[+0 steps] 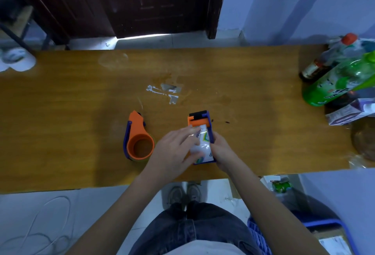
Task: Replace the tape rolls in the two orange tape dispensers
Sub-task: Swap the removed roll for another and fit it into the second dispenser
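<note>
Near the bench's (60, 96) front edge, the right hand (222, 153) grasped a dispenser (199, 121); the left hand (174, 153) pressed flat on its roll (203, 145). The roll might seat crooked if pushed unevenly.

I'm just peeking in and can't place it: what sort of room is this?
Probably a plain room in a home or small storeroom, not a workshop: a long worn wooden table on a tiled floor, a dark wooden door behind it, and drink bottles such as a green plastic one crowded at one end.
</note>
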The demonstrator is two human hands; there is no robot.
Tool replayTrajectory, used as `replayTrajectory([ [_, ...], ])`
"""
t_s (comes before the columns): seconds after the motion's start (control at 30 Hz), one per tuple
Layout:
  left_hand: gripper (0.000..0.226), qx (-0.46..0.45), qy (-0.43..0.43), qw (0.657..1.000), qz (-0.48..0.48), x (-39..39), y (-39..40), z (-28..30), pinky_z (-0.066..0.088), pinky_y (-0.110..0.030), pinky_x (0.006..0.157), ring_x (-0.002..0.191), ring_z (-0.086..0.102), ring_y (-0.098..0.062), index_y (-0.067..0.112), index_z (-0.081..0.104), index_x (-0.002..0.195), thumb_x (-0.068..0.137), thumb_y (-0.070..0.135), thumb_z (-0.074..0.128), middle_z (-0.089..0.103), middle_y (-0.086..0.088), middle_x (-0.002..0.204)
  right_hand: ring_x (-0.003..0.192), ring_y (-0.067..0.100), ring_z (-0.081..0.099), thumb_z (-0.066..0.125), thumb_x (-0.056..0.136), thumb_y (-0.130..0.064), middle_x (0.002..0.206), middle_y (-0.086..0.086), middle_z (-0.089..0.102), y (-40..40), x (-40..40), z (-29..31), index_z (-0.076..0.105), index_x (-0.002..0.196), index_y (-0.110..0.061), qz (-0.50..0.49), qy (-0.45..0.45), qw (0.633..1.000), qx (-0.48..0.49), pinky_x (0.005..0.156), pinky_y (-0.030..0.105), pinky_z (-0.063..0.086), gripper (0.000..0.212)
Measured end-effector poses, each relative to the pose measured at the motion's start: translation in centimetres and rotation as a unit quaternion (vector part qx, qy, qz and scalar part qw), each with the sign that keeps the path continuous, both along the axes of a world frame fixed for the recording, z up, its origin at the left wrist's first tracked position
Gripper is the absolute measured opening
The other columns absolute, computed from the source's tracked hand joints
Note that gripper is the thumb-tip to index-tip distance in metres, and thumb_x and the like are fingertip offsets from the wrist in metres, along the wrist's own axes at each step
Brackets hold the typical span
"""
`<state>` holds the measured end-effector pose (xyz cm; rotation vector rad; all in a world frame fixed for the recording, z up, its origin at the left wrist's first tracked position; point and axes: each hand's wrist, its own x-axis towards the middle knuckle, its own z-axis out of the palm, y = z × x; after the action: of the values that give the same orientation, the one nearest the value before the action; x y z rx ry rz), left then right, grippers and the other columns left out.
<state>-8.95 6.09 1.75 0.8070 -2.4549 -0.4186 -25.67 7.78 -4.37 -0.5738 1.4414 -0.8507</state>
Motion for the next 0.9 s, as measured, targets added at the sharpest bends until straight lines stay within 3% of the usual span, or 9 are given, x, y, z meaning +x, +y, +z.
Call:
replayTrajectory([
  [0.13,0.014,0.012,0.042,0.999,0.033,-0.3,0.0,0.2,0.048,-0.031,0.079,0.104,0.064,-0.020,0.013,0.059,0.083,0.090,0.025,0.058,0.070,-0.005,0.109,0.098,0.035,0.068,0.063,0.089,-0.021,0.111,0.018,0.068,0.2,0.3,0.3,0.054,0.119,-0.010,-0.001,-0.007,1.000,0.010,0.091,0.054,0.052,0.034],
  [0.23,0.014,0.032,0.050,0.997,0.058,-0.4,-0.2,0.9,0.049,-0.031,0.065,0.083,0.066,-0.017,0.011,0.061,0.080,0.089,0.021,0.056,0.072,-0.002,0.094,0.098,0.037,0.067,0.061,0.090,-0.016,0.111,0.020,0.067,0.4,0.4,0.6,0.051,0.120,-0.008,0.015,-0.014,1.000,-0.005,0.088,0.053,0.053,0.032],
  [0.33,0.022,0.083,0.030,0.989,0.114,-0.4,-1.1,2.1,0.047,-0.036,0.050,0.059,0.060,-0.021,0.012,0.060,0.080,0.088,0.029,0.050,0.066,0.000,0.070,0.084,0.027,0.068,0.064,0.087,-0.007,0.100,0.011,0.069,0.8,0.8,1.1,0.055,0.110,-0.014,0.040,-0.017,0.999,-0.031,0.072,0.039,0.057,0.026],
  [0.43,0.019,0.163,0.020,0.970,0.177,-0.7,-2.3,3.3,0.046,-0.039,0.054,0.062,0.057,-0.022,0.012,0.056,0.082,0.088,0.030,0.052,0.063,-0.003,0.070,0.079,0.022,0.067,0.061,0.089,-0.008,0.097,0.008,0.069,0.8,0.9,1.2,0.057,0.108,-0.017,0.024,0.000,0.998,-0.052,0.066,0.033,0.056,0.021],
  [0.5,0.015,0.193,0.030,0.954,0.226,-0.8,-3.6,4.0,0.039,-0.028,0.054,0.063,0.053,-0.018,0.015,0.052,0.079,0.090,0.024,0.057,0.063,-0.003,0.073,0.081,0.019,0.068,0.059,0.092,-0.009,0.098,0.008,0.070,0.6,0.8,1.5,0.056,0.115,-0.012,0.035,0.028,0.996,-0.078,0.066,0.032,0.055,0.024],
  [0.57,0.014,0.216,0.014,0.940,0.265,-0.7,-5.3,4.7,0.035,-0.029,0.057,0.069,0.055,-0.018,0.017,0.053,0.078,0.090,0.024,0.058,0.065,-0.001,0.077,0.080,0.013,0.069,0.058,0.091,-0.006,0.093,0.001,0.072,0.5,0.7,2.2,0.056,0.115,-0.013,0.057,0.039,0.994,-0.091,0.066,0.029,0.054,0.025],
  [0.67,0.013,0.251,0.008,0.933,0.260,-0.9,-7.3,5.0,0.048,-0.039,0.069,0.077,0.062,-0.024,0.016,0.058,0.077,0.087,0.024,0.060,0.070,-0.005,0.077,0.075,0.009,0.069,0.058,0.091,-0.002,0.087,-0.004,0.072,0.7,0.7,3.3,0.056,0.116,-0.013,0.064,0.019,0.992,-0.102,0.063,0.026,0.054,0.028],
  [0.8,0.010,0.279,0.026,0.920,0.274,-0.5,-9.1,4.8,0.050,-0.041,0.072,0.078,0.064,-0.027,0.016,0.060,0.075,0.083,0.021,0.063,0.070,-0.010,0.075,0.074,0.006,0.069,0.058,0.090,0.000,0.083,-0.008,0.074,1.5,0.8,4.5,0.057,0.113,-0.015,0.090,0.008,0.988,-0.123,0.063,0.026,0.054,0.028],
  [0.9,0.013,0.329,0.028,0.907,0.262,-0.2,-9.8,5.0,0.051,-0.038,0.077,0.076,0.064,-0.020,0.016,0.063,0.072,0.083,0.021,0.065,0.071,-0.004,0.070,0.075,0.003,0.069,0.059,0.090,0.000,0.082,-0.012,0.074,1.7,0.8,5.3,0.058,0.109,-0.020,0.093,0.014,0.987,-0.134,0.061,0.022,0.052,0.028],
])
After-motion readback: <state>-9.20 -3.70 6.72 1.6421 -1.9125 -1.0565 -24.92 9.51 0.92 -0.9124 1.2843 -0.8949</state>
